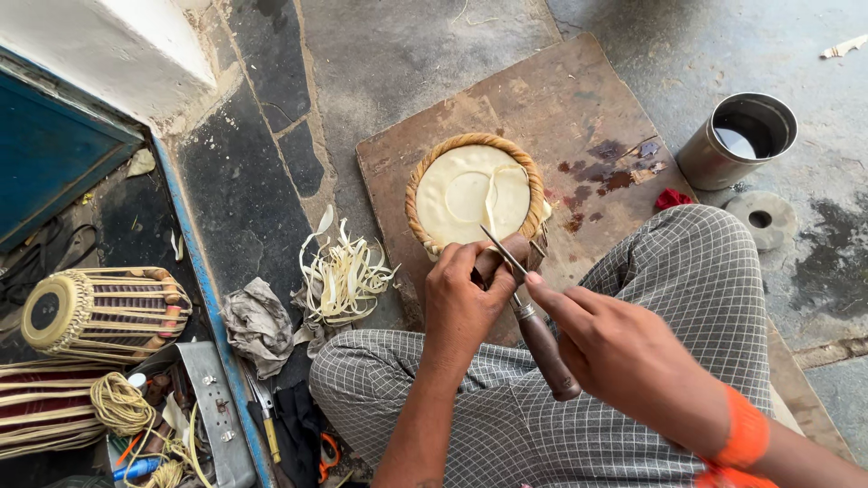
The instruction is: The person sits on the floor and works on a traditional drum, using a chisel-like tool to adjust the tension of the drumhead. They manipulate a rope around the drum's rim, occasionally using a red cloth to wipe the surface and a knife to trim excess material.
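Note:
A small drum (pixel 470 190) with a pale skin head and a braided rim stands on a brown board (pixel 561 99) on the floor. My left hand (pixel 461 298) grips the near edge of the drum's rim, fingers curled over it. My right hand (pixel 624 357) is shut on a wooden-handled knife (pixel 538 330); its thin blade points up-left across the rim, close to my left thumb. A loose strip of pale skin curls on the drum head. My checked trousers fill the lower middle.
A steel cup (pixel 737 140) with liquid stands at the right beside a grey disc (pixel 759 219). Pale skin shavings (pixel 344 280) and a rag (pixel 258 321) lie left of the board. Another laced drum (pixel 104 312), cord and a tool tray (pixel 217 407) sit at lower left.

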